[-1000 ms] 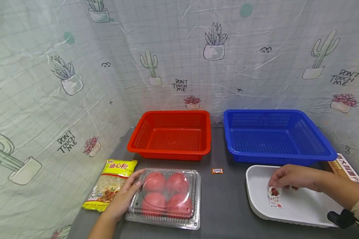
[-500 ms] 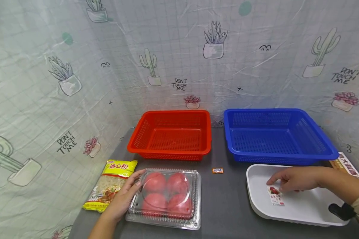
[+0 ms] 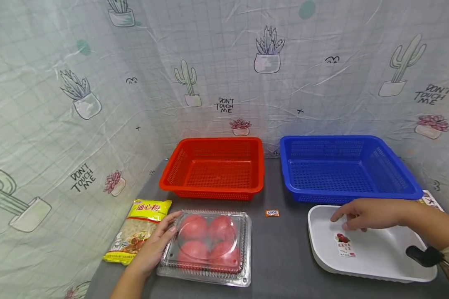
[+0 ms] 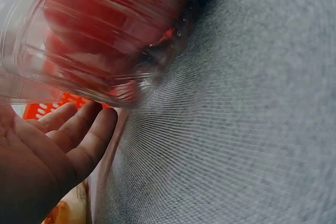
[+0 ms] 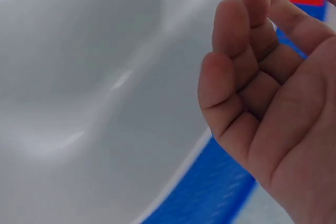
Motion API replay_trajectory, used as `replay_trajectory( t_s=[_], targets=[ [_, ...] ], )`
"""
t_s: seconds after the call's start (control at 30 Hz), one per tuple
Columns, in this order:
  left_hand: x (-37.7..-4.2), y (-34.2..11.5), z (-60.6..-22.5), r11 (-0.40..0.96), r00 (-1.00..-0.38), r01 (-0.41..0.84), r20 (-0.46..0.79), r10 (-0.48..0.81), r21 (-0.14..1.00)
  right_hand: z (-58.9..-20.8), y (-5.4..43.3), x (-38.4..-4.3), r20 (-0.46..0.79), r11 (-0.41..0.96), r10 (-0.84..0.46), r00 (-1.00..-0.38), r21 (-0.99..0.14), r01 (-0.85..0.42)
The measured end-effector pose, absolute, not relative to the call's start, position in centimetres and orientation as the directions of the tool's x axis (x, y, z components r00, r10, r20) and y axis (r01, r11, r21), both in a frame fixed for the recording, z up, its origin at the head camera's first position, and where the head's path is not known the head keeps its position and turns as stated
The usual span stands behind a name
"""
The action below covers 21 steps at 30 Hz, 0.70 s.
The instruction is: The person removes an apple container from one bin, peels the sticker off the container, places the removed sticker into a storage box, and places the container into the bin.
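Note:
In the head view, a clear plastic clamshell box stands left of centre with several round red fruits inside. My left hand rests along its left side, thumb near the lid's edge; the left wrist view has those fingers extended beside the box's lower edge. A white tray lies at the right. On its floor is a small white card printed with red fruit and red characters. My right hand hovers over the tray behind the card, holding nothing, fingers loosely bent.
Behind stand a red basket and a blue basket. A yellow macaroni bag lies left of my left hand. One small orange wrapped sweet sits between box and tray. A printed carton shows partly behind my right forearm.
My right hand has let go of the card, which now lies flat in the tray, and has moved back and up from it. The left hand and the box have stayed put.

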State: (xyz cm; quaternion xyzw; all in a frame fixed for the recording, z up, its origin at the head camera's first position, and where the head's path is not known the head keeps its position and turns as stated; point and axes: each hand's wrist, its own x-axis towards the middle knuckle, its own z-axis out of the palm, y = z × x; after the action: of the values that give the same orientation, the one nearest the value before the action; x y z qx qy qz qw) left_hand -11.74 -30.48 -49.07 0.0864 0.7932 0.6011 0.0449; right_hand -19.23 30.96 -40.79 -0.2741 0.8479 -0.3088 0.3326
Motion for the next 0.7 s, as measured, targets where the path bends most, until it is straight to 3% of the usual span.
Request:
replay_trajectory(
  t_s=[0.17,0.3,0.7],
  targets=[
    [-11.8,-30.7,-48.7,0.280,-0.979,0.082,0.025,0.201,0.957,-38.0,28.3,-19.0,-0.349,0.625,-0.675,-0.650,-0.738,-0.253],
    [-11.9,-31.0,-48.4,0.287,-0.978,0.065,0.004,0.209,0.956,-36.5,25.4,-18.3,-0.347,0.580,-0.672,-0.654,-0.796,-0.174],
    [-13.2,-32.2,-47.0,0.274,-0.963,0.119,0.045,0.265,0.954,-37.6,16.4,-15.3,-0.261,0.344,-0.640,-0.722,-0.938,0.034]
  ],
)
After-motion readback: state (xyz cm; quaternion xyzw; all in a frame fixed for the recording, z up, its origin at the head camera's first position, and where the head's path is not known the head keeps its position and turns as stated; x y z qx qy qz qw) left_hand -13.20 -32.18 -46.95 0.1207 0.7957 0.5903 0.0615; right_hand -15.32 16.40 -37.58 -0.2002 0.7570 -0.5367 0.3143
